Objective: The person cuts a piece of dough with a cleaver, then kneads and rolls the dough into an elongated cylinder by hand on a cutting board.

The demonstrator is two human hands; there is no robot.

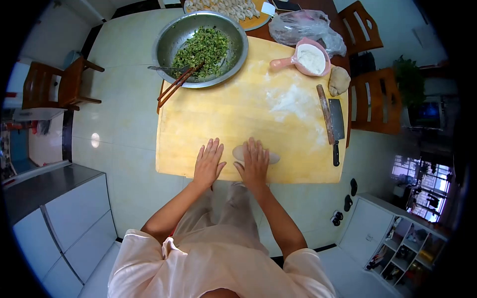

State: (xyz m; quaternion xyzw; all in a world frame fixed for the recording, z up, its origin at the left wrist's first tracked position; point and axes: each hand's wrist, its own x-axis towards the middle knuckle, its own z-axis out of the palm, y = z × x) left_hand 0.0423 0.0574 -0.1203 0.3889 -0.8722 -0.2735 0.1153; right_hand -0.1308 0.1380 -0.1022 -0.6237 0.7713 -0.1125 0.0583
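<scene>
My right hand [255, 161] lies flat over a piece of dough [273, 158], fingers stretched forward; the dough's ends stick out on both sides of it. To its left, my left hand [208, 163] rests palm down on the wooden board [208, 119], near the front edge, with nothing in it. Both hands are open. White flour [293, 102] is spread over the right part of the board. A rolling pin [325, 114] and a cleaver [336, 124] lie side by side along the right edge. Behind them sits a larger lump of dough [339, 81].
At the back left stands a metal bowl [159, 47] of chopped green filling [203, 49], with chopsticks [174, 92] across its rim. A pink ladle-shaped bowl of flour [280, 63], a plastic bag [303, 27] and a tray of dumplings [233, 7] are farther back. Wooden chairs [375, 99] stand at the right.
</scene>
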